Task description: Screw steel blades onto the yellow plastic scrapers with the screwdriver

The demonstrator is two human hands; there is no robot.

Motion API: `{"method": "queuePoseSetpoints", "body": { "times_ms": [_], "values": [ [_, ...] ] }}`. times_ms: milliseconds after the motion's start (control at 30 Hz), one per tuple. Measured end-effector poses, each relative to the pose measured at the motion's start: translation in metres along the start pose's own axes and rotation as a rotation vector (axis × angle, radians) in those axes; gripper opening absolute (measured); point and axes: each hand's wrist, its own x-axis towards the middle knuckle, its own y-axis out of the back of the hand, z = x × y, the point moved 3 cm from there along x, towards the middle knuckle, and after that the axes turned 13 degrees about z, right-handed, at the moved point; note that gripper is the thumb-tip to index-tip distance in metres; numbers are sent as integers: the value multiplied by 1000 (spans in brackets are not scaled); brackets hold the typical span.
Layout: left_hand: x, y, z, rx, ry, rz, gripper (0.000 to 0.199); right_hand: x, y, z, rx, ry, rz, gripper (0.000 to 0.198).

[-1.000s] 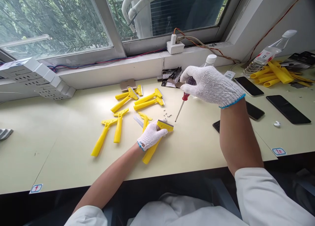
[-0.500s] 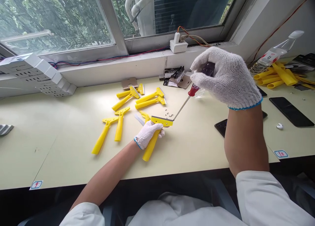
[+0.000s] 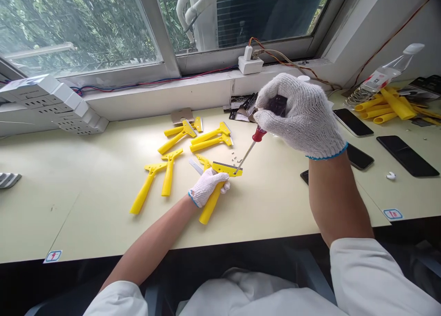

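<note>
My left hand, in a white knit glove, is closed around a yellow scraper just below its head, where a metal blade edge shows along the top. My gloved right hand grips a screwdriver with a dark and red handle. Its shaft slants down to the left, and the tip meets the right part of the scraper head, at a screw. Several small screws lie just behind the head. Beside my left hand are another yellow scraper piece and a loose blade.
Several yellow scrapers lie left and behind. Small black packages sit by the sill. To the right are phones, an earbud, a plastic bottle and yellow handles. White boxes stand at the far left.
My right hand has moved left and slightly down with the screwdriver. The tip has shifted from the scraper head's right end onto a screw in it. My left hand stays nearly still.
</note>
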Motion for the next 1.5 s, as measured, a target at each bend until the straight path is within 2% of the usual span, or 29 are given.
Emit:
{"method": "queuePoseSetpoints", "body": {
  "times_ms": [133, 367, 567, 700, 767, 867, 933, 1100, 1367, 1433, 1500],
  "values": [
    [0, 0, 1, 4, -8, -15, 29, 0, 0, 0, -23, 24, 43, 11],
    [2, 2, -4, 3, -12, -21, 31, -1, -5, 4, -25, -13, -6, 11],
    [2, 0, -3, -13, 4, -7, 31, -3, 0, -5, -90, -47, -151, 15],
    [0, -2, 1, -24, 39, 62, 30, -5, -1, -15, -131, 21, -230, 13],
    [0, -4, 1, -35, 47, 113, 30, -6, -3, -19, -219, 47, -221, 13],
    [0, -4, 0, -60, 48, 184, 27, -8, -6, -20, -365, 47, -187, 24],
    [-1, -5, -1, -70, 51, 206, 26, -9, -6, -20, -388, 48, -185, 30],
    [-1, -4, -3, -37, 72, 207, 23, -12, 2, -23, -244, 119, -315, 28],
    [1, 0, -2, -35, 31, 168, 23, -14, 11, -31, 59, 230, -573, 8],
    [1, 0, -3, -41, 29, 161, 26, -16, 8, -33, 3, 232, -539, 5],
    [1, 0, -3, -54, 24, 162, 27, -17, 5, -34, -143, 189, -394, 4]
  ]
}}
